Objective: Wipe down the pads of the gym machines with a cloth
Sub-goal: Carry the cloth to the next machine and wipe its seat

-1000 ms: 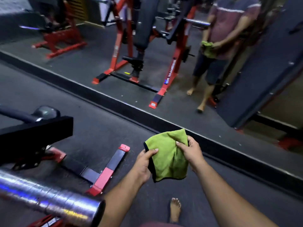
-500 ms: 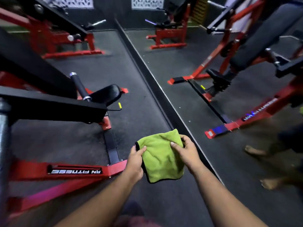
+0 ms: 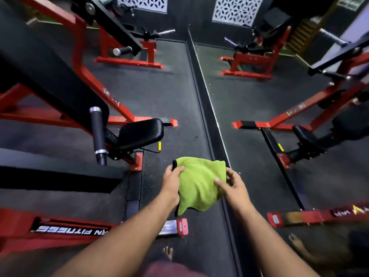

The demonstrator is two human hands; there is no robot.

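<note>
Soft, light cloth (image 3: 199, 182) at lower centre; left hand (image 3: 171, 181) pinches its corner, right hand (image 3: 232, 185) fingers (image 3: 218, 180) grip its edge.

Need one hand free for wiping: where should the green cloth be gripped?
Bunch the cloth at its upper left edge, where the left hand already pinches it, coming from above. It hangs limp and folded, so gathering that edge leaves the broad face free for the seat pad.
</note>
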